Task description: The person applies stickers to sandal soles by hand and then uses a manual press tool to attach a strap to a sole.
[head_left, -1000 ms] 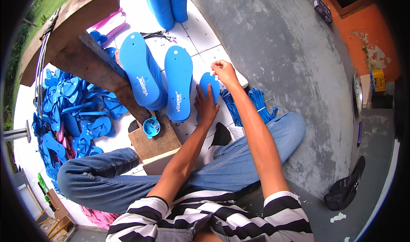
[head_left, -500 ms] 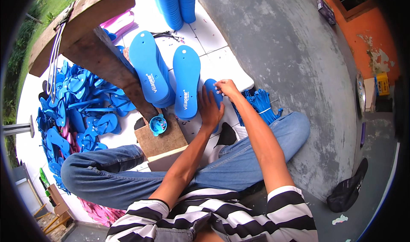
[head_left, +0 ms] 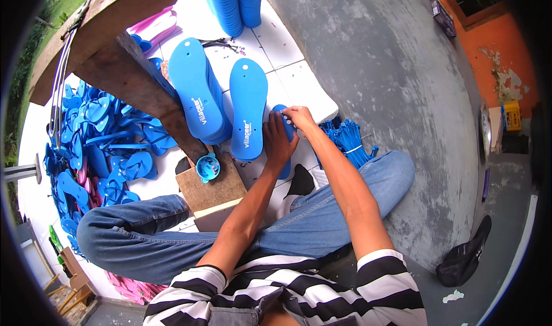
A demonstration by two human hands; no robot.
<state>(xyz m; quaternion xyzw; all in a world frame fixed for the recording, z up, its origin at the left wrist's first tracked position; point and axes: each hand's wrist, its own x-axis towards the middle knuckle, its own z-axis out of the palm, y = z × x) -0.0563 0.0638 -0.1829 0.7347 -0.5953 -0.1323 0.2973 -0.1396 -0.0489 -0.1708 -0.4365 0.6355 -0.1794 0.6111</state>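
A blue sandal sole (head_left: 283, 171) lies on the white floor, partly covered by my hands. My left hand (head_left: 280, 145) rests flat across its middle, fingers stretched out and thumb apart. Over the sole's far end, my right hand (head_left: 301, 118) is closed in a pinch; what the fingertips hold is too small to make out. Small pale dots show on the sole beside them. Just left lies a larger blue sole (head_left: 248, 104) with white print, and beyond it a stack of blue soles (head_left: 198, 96).
A wooden post (head_left: 126, 73) rises from a wood block (head_left: 210, 185) bearing a small blue bowl (head_left: 207, 168). Blue sandals (head_left: 109, 136) are heaped at left. Tied blue straps (head_left: 348, 142) lie beside my right knee. Tall stacks of soles (head_left: 224, 7) stand at the far side.
My right hand has shifted slightly left and nearer to my left hand, still pinched over the sole. My left hand stays on the sole. The whole view has shifted a little.
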